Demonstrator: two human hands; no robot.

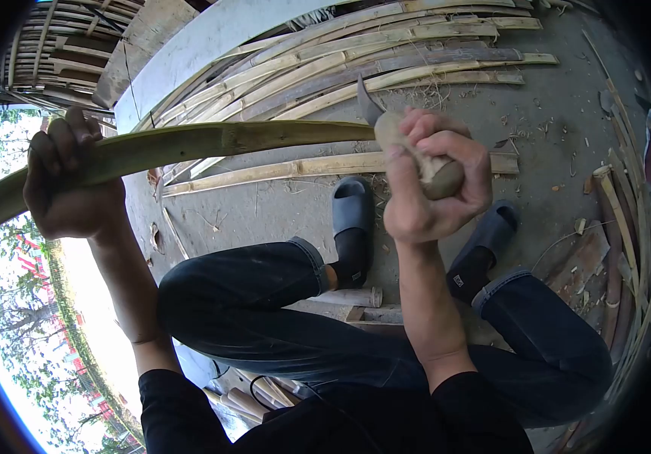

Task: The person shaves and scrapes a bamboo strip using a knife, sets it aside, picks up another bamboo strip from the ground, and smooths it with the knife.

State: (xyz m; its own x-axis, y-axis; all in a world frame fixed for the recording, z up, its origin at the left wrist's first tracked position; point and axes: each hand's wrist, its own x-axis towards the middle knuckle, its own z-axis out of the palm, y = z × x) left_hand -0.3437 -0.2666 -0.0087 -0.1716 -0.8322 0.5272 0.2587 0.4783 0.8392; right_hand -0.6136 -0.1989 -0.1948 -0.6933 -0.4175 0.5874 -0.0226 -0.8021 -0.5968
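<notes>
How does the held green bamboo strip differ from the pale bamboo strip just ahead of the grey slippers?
Green bamboo strip: olive green; pale bamboo strip: straw-coloured.
Green strip: raised in the left grip; pale strip: lying on the grey floor.
Shared: both long and narrow, with visible nodes.

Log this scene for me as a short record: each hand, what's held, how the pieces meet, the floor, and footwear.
Left hand: closed around a long greenish bamboo strip
Right hand: closed around the thick handle of a curved-bladed tool
Meeting point: strip's end reaches the tool near the blade's base; exact contact unclear
Surroundings: paler split bamboo strips lie on the grey floor
Footwear: dark slides over dark socks
</notes>
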